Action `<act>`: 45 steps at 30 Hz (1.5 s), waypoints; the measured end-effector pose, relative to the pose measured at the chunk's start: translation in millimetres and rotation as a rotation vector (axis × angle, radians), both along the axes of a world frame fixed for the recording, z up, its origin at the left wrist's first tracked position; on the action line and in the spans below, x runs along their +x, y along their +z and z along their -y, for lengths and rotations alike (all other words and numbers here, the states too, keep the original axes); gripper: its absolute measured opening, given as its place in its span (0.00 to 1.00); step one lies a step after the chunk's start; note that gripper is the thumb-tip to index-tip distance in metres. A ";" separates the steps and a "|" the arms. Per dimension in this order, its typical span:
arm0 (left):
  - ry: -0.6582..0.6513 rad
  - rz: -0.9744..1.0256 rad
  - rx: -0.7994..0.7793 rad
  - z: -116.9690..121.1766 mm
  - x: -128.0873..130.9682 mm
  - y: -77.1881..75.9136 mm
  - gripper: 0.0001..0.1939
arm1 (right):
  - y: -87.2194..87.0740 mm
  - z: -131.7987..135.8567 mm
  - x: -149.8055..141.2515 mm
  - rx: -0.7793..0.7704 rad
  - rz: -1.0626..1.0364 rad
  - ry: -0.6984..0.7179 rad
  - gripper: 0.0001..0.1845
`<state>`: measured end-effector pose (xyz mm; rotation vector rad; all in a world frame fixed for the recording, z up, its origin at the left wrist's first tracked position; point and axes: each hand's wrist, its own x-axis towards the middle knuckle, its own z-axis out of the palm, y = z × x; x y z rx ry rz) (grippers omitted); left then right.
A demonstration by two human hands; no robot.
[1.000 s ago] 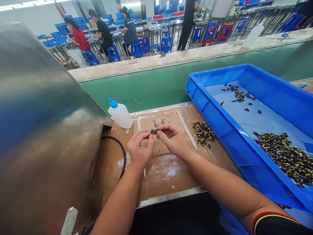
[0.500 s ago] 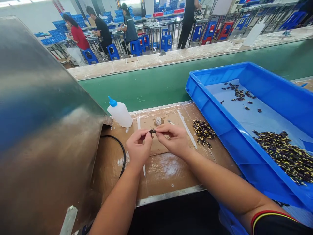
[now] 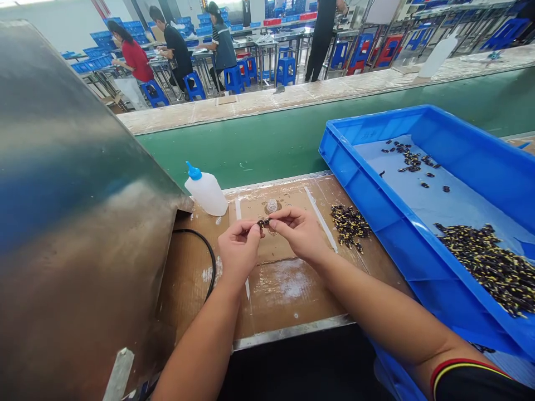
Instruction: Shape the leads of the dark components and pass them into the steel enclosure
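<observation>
Between the fingertips of my left hand (image 3: 239, 248) and my right hand (image 3: 301, 233) is a small dark part (image 3: 263, 223), too small to name its kind. Both hands are closed in a pinch, one at each end of it, above the taped cardboard sheet (image 3: 276, 250). Just behind the fingers stands a small clear cup (image 3: 272, 205) on a wet-looking patch. A pile of small black-and-yellow parts (image 3: 349, 225) lies on the bench to the right of my right hand.
A white squeeze bottle (image 3: 209, 194) with a blue tip stands at the back left. The large blue bin (image 3: 376, 200) at right holds more black-and-yellow parts. A metal housing (image 3: 83, 223) and a black cable (image 3: 209, 253) flank the left. Several people sit or stand beyond the green belt (image 3: 251, 145).
My right-hand fingertips have shifted slightly along the small dark part, and more of it shows between the hands. The left hand keeps nearly the same place.
</observation>
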<state>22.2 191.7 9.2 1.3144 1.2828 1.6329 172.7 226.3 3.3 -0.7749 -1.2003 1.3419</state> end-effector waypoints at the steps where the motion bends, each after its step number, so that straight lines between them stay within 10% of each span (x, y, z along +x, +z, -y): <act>1: -0.002 0.015 -0.013 -0.4 0.1 -0.3 0.08 | -1.4 -1.1 0.0 -0.026 -0.013 0.012 0.14; 28: -0.033 0.399 -0.181 -6.8 8.0 -6.5 0.08 | -2.3 -3.5 -6.4 -0.301 -0.258 0.105 0.19; 45: 0.057 -0.007 0.011 2.2 6.9 0.2 0.10 | -7.7 -7.5 -3.0 -0.266 -0.205 0.080 0.21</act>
